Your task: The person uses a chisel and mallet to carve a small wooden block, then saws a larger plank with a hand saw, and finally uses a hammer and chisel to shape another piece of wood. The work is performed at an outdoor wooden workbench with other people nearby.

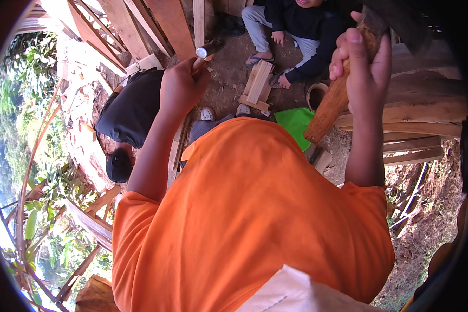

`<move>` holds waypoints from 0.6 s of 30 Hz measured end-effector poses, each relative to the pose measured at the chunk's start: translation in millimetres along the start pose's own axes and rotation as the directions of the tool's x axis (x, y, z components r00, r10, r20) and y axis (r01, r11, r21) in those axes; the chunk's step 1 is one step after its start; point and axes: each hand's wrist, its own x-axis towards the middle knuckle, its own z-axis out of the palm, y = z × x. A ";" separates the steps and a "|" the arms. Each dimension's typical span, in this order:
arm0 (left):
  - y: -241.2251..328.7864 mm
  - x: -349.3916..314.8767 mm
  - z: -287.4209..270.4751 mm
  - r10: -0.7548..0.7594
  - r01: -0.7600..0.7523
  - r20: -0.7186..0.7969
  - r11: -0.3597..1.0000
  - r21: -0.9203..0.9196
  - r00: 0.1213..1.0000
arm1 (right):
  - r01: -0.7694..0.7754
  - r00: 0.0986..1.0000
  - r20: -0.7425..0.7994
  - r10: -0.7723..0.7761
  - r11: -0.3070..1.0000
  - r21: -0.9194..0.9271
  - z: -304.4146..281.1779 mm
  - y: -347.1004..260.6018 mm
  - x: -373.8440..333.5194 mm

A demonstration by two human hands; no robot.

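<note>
My left hand (183, 87) is raised with its fingers wrapped round the short visible handle of a hammer (208, 49). The hammer's round metal face shines, and its head points up and away from me. On the other side, my right hand (366, 65) is closed on a thick wooden-handled tool (328, 115). Its handle slants down to the left, and its worn head end shows above my fingers. Something dark lies beyond that head, so I cannot tell the tool's full shape. Both hands are held apart in the air.
A seated person (317, 41) in dark top and sandals is ahead, beside joined wooden pieces (257, 86). Another person in black (132, 109) bends at left. A green sheet (295, 125) lies on the ground. Planks (166, 23) lean at upper left; stacked boards (426, 109) stand right.
</note>
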 end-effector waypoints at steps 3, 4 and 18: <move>7.7 6.7 9.3 0.060 -0.060 0.017 0.998 -0.010 0.998 | 0.018 0.927 0.365 0.089 0.960 -0.280 32.5 40.6 -26.8; 5.7 14.3 10.4 0.093 -0.093 0.008 0.996 0.009 0.996 | 0.029 0.902 0.417 0.112 0.948 -0.318 37.1 48.9 -25.3; -3.3 29.4 -0.3 -0.083 0.089 0.055 0.991 -0.101 0.995 | -0.188 0.976 0.116 0.186 0.982 0.004 7.1 27.6 7.2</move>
